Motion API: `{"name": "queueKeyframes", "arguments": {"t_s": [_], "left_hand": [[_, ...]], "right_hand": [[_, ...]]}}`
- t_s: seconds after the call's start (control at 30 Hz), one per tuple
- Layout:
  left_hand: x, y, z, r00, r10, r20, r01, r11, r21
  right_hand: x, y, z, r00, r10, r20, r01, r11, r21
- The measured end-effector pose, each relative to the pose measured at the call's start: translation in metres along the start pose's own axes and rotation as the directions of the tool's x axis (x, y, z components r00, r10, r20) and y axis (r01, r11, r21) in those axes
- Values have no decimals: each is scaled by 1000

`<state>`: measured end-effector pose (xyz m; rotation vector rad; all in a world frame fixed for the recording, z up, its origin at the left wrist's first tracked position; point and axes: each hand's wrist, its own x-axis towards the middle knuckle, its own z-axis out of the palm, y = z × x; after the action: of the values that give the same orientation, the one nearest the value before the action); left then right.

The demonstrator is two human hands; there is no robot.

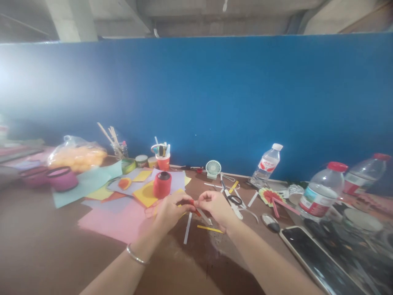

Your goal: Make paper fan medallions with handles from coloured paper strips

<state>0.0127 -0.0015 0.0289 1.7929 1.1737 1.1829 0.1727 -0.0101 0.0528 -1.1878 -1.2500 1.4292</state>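
Note:
My left hand (172, 209) and my right hand (215, 205) meet above the brown table. Between their fingertips is a small red paper strip (199, 212), pinched from both sides; the fingers hide part of it. Below them on the tabletop lie a white paper strip (188, 229) and a yellow paper strip (210, 228). Just beyond my left hand, a red cylinder with a dark top (162, 185) stands on yellow paper (144, 194). Scissors with black handles (235, 199) rest to the right of my right hand.
Coloured sheets, including a pink one (113, 221), spread to the left. A cup of tools (163, 162) and a small white fan (213, 169) stand near the blue wall (196, 102). Water bottles (322, 192), a paper rosette (270, 196) and a phone (319, 258) occupy the right.

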Motion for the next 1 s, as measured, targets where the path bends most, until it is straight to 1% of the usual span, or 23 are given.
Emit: {"name": "queueKeyframes", "arguments": {"t_s": [0.1, 0.2, 0.3, 0.43, 0.63, 0.8, 0.9, 1.0], "left_hand": [[1, -1, 1, 999, -47, 4, 47, 996, -79], [2, -2, 1, 996, -83, 16, 85, 986, -142], [3, -5, 2, 992, -114, 47, 120, 979, -167], [3, -8, 3, 990, -125, 66, 135, 974, -180], [3, 1, 4, 984, -134, 118, 162, 949, -269], [5, -3, 1, 993, -93, 68, 107, 967, -232], [6, -6, 1, 995, -66, 77, 81, 972, -221], [6, -5, 3, 995, -48, 91, 71, 961, -266]], "right_hand": [[0, 1, 0, 1000, 3, -12, -3, 1000, 3], [0, 1, -1, 1000, 13, 4, -13, 1000, 17], [-1, 0, -1, 999, 27, 19, -28, 998, 49], [1, 3, -1, 999, 17, 36, -19, 998, 63], [3, 5, -2, 998, 30, 47, -32, 999, 44], [0, 4, -1, 996, 57, 72, -60, 997, 41], [-1, 3, -1, 996, 47, 74, -50, 998, 31], [-1, 0, -1, 996, 52, 73, -55, 998, 37]]}}
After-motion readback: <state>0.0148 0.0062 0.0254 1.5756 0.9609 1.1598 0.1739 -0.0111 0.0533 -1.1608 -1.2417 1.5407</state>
